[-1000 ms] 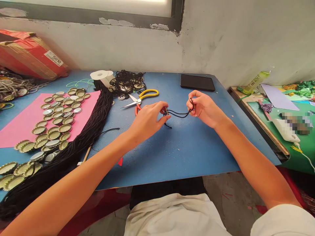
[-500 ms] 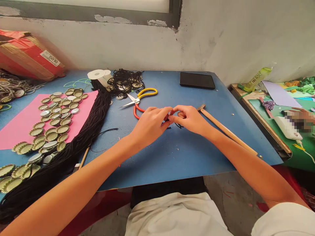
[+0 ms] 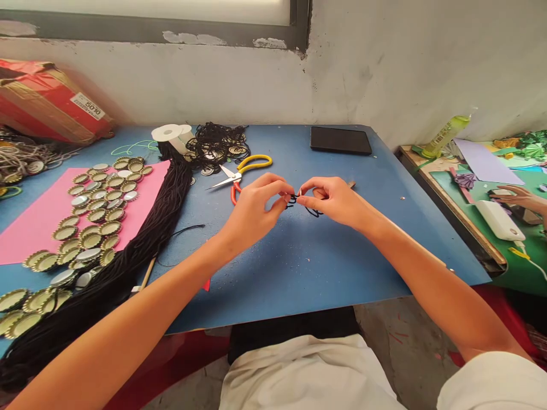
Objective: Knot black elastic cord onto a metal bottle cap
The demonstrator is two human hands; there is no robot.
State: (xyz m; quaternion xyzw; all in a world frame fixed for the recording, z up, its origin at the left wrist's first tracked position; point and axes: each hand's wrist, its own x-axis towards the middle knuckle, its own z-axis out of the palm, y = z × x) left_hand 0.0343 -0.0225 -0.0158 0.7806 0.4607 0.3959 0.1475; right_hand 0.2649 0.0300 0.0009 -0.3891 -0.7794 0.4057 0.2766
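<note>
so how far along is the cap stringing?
Done: a tangle of corded caps sits behind the scissors. In hand: left hand and right hand pinch one black cord. Left: many loose bottle caps on the pink sheet and a thick cord bundle.

Bright, even daylight fell from the window (image 3: 149,11) above the desk (image 3: 299,256), shadows were soft and faint, the picture was sharp at the centre, wide-angle stretch bent the edges, the red box (image 3: 47,102) was slightly smeared.
</note>
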